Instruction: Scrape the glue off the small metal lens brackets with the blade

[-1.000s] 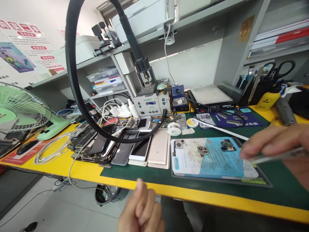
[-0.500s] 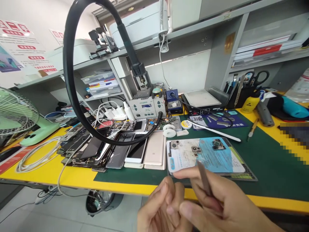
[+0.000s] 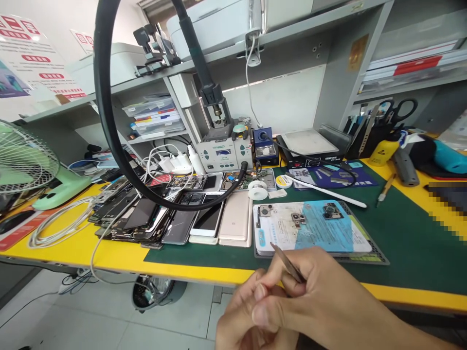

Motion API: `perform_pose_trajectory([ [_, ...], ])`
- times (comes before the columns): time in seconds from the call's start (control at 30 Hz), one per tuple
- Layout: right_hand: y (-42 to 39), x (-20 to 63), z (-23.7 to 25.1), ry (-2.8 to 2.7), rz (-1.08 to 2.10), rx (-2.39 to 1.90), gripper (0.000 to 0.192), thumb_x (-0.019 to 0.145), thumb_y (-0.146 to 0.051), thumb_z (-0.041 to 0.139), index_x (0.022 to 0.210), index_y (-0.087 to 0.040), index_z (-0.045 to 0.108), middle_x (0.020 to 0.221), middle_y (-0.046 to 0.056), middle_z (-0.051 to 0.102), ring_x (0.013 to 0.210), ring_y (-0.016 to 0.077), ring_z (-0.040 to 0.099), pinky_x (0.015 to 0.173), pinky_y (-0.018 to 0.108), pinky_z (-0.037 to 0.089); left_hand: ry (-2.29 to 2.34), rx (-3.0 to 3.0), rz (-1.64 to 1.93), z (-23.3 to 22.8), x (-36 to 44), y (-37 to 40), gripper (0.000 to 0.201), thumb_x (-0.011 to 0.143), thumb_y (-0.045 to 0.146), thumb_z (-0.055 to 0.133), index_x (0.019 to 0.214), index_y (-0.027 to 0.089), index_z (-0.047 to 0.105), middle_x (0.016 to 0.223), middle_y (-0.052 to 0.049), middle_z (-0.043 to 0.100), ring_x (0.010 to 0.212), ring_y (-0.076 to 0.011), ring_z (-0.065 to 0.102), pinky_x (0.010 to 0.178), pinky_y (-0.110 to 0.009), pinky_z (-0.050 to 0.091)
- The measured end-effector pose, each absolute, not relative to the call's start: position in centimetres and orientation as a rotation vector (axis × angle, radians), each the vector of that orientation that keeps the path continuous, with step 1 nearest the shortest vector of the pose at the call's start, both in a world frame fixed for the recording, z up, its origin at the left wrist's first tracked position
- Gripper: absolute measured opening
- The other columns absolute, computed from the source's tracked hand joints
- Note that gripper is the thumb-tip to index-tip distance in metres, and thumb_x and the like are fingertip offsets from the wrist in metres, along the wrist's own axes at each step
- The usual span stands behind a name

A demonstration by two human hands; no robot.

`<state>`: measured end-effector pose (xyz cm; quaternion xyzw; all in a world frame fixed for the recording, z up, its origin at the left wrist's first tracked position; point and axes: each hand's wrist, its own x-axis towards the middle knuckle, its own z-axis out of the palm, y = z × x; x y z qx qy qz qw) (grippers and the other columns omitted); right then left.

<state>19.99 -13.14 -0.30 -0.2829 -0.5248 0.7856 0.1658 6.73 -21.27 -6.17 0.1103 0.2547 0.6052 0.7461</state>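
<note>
My right hand [image 3: 321, 296] grips metal tweezers [image 3: 286, 262] whose tip points up and left, just in front of the bench edge. Under and against it, my left hand [image 3: 242, 321] has its fingers curled in; whether it pinches something small I cannot tell. Beyond both hands lies a white and blue work pad [image 3: 310, 228] on a dark mat, carrying three small camera modules [image 3: 297, 218].
A row of phones and phone backs [image 3: 175, 216] lies left of the pad. A black hose [image 3: 105, 112] loops over them to a hot-air station [image 3: 224, 155]. A fan [image 3: 25, 165] stands far left, a hot plate [image 3: 310, 146] and tool holder [image 3: 379, 131] behind.
My right hand came from the right side of the bench to in front of me with the tweezers, meeting my left hand; the tweezers' tip now points further left.
</note>
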Motion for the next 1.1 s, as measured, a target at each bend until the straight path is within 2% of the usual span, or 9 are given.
perform_pose_trajectory([
  [0.13, -12.6, 20.7, -0.7, -1.744, 2.069, -0.788, 0.022, 0.094, -0.031, 0.073, 0.078, -0.017, 0.068, 0.081, 0.001, 0.074, 0.079, 0.0162, 0.068, 0.072, 0.023, 0.052, 0.485, 0.262, 1.282, -5.8, 6.8, -21.2, 0.033, 0.089, 0.038, 0.079, 0.076, 0.017, 0.058, 0.056, 0.008, 0.035, 0.041, -0.003, 0.023, 0.041, -0.016, 0.021],
  [0.23, -12.4, 21.1, -0.8, -1.885, 1.927, -0.778, 0.031, 0.101, -0.04, 0.064, 0.083, -0.018, 0.073, 0.087, 0.003, 0.077, 0.086, 0.0194, 0.071, 0.083, 0.027, 0.055, 0.44, 0.276, 1.281, -5.6, 6.7, -21.2, 0.049, 0.088, 0.041, 0.079, 0.065, 0.018, 0.043, 0.058, 0.009, 0.031, 0.039, -0.0018, 0.022, 0.041, -0.018, 0.022],
  [0.3, -12.4, 21.2, -0.8, -1.866, 1.905, -0.782, 0.031, 0.105, -0.041, 0.06, 0.089, -0.019, 0.075, 0.092, 0.002, 0.078, 0.09, 0.0184, 0.072, 0.086, 0.026, 0.055, 0.426, 0.281, 1.29, -5.8, 6.6, -21.1, 0.051, 0.09, 0.043, 0.077, 0.065, 0.018, 0.04, 0.059, 0.009, 0.031, 0.039, -0.0016, 0.022, 0.041, -0.018, 0.022],
  [0.47, -12.7, 21.4, -1.0, -1.722, 1.995, -0.836, 0.028, 0.1, -0.041, 0.068, 0.084, -0.019, 0.071, 0.085, 0.001, 0.077, 0.082, 0.0159, 0.071, 0.077, 0.024, 0.054, 0.43, 0.29, 1.299, -6.2, 6.4, -20.9, 0.05, 0.093, 0.045, 0.074, 0.068, 0.02, 0.038, 0.055, 0.01, 0.027, 0.039, -0.0032, 0.017, 0.04, -0.019, 0.018],
  [0.6, -13.0, 21.1, -1.4, -1.704, 1.999, -0.967, 0.031, 0.092, -0.041, 0.076, 0.077, -0.018, 0.063, 0.069, -0.003, 0.063, 0.066, 0.0121, 0.06, 0.06, 0.02, 0.045, 0.477, 0.328, 1.317, -6.4, 6.5, -21.0, 0.048, 0.093, 0.045, 0.075, 0.069, 0.02, 0.041, 0.055, 0.01, 0.03, 0.039, -0.0025, 0.017, 0.041, -0.017, 0.022],
  [0.7, -13.1, 20.6, -1.8, -1.757, 2.052, -0.976, 0.039, 0.091, -0.044, 0.077, 0.073, -0.018, 0.054, 0.065, -0.005, 0.054, 0.063, 0.01, 0.051, 0.054, 0.019, 0.038, 0.517, 0.363, 1.324, -6.6, 6.6, -21.1, 0.046, 0.09, 0.046, 0.079, 0.073, 0.02, 0.044, 0.053, 0.011, 0.03, 0.04, -0.0021, 0.017, 0.043, -0.016, 0.022],
  [0.77, -13.1, 20.4, -1.8, -1.787, 2.089, -0.962, 0.041, 0.093, -0.047, 0.074, 0.074, -0.018, 0.053, 0.069, -0.005, 0.054, 0.066, 0.0103, 0.051, 0.056, 0.018, 0.038, 0.534, 0.374, 1.312, -6.8, 6.6, -21.2, 0.045, 0.088, 0.045, 0.08, 0.075, 0.021, 0.045, 0.051, 0.012, 0.028, 0.04, -0.0021, 0.016, 0.044, -0.016, 0.022],
  [0.87, -13.0, 20.4, -1.2, -1.855, 2.11, -0.895, 0.03, 0.1, -0.043, 0.065, 0.084, -0.017, 0.063, 0.08, -0.001, 0.062, 0.075, 0.0131, 0.056, 0.065, 0.02, 0.044, 0.534, 0.372, 1.283, -6.8, 6.4, -21.3, 0.045, 0.091, 0.045, 0.077, 0.073, 0.02, 0.045, 0.051, 0.012, 0.026, 0.04, -0.0019, 0.015, 0.044, -0.016, 0.021],
  [1.1, -12.4, 21.4, -0.5, -2.055, 1.964, -0.833, 0.024, 0.104, -0.037, 0.058, 0.095, -0.018, 0.071, 0.096, 0.004, 0.074, 0.093, 0.0206, 0.067, 0.082, 0.026, 0.054, 0.473, 0.32, 1.236, -6.3, 5.9, -21.0, 0.046, 0.094, 0.046, 0.073, 0.069, 0.018, 0.048, 0.051, 0.012, 0.024, 0.037, -0.0006, 0.012, 0.038, -0.016, 0.017],
])
